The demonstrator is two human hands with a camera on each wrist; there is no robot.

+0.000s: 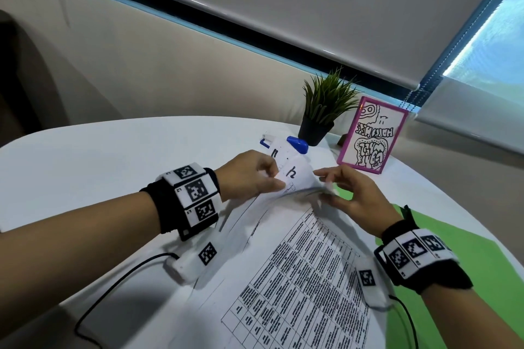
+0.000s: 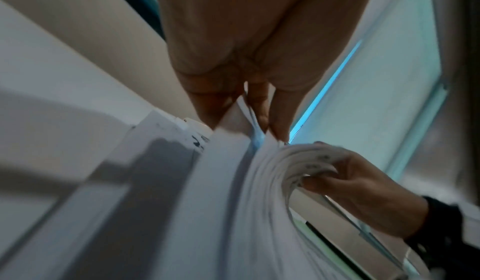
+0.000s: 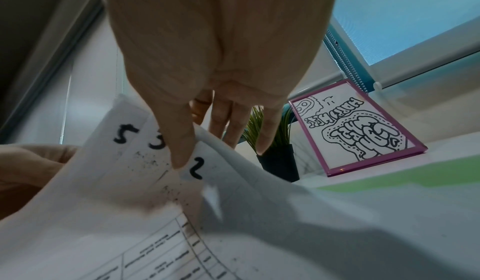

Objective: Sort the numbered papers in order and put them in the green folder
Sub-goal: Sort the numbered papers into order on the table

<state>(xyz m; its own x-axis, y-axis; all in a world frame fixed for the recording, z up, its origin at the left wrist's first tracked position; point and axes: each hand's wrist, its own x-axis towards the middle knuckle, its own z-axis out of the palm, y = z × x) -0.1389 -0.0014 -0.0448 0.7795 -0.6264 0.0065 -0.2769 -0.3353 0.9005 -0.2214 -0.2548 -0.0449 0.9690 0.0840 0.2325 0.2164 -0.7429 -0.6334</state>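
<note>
A stack of printed papers (image 1: 297,263) lies on the white table, partly over the green folder (image 1: 467,258) at the right. Its far corners are lifted and fanned. In the head view a hand-written 4 shows on one raised corner; 5, 3 and 2 show on the corners (image 3: 155,145) in the right wrist view. My left hand (image 1: 276,177) pinches the upper lifted sheets (image 2: 233,141) between thumb and fingers. My right hand (image 1: 323,184) holds the curled lower corners (image 2: 298,161), thumb (image 3: 182,151) on top and fingers underneath.
Behind the papers on the round table (image 1: 113,156) stand a small potted plant (image 1: 320,119) and a pink-framed drawing (image 1: 371,136). A blue object (image 1: 297,144) and a marker (image 1: 265,142) lie beside the pot. Wrist-camera cables (image 1: 113,286) trail near the front edge.
</note>
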